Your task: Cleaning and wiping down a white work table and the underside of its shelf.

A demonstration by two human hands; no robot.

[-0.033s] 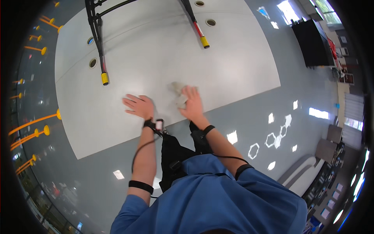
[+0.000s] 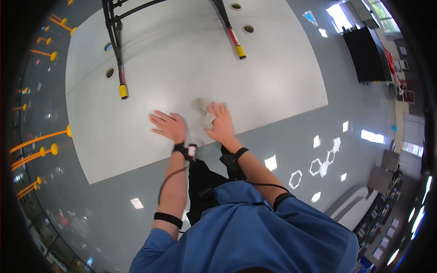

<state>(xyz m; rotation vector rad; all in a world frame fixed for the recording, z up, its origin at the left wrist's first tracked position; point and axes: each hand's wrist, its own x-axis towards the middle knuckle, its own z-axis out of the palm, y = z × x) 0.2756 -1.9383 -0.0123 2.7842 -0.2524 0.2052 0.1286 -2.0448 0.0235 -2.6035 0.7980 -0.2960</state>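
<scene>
My right hand [image 2: 220, 123] presses a crumpled light beige cloth [image 2: 205, 105] onto the white tabletop [image 2: 268, 86], close to the near edge. Part of the cloth sticks out beyond the fingers on the left; the rest is hidden under the palm. To its left, my left hand [image 2: 169, 126] rests flat on the same surface, fingers spread and nothing in it. Both wrists wear black straps, and a small device with a cable sits on the left one.
A black tubular frame [image 2: 117, 50] stands over the far part of the table, its legs ending in yellow tips [image 2: 123, 92]. Round holes [image 2: 248, 29] pierce the tabletop. Orange bars with yellow discs [image 2: 54, 149] line the left. A black cabinet [image 2: 368, 54] stands far right.
My left hand has slid a little to the right across the tabletop. My right hand and the cloth have shifted slightly left.
</scene>
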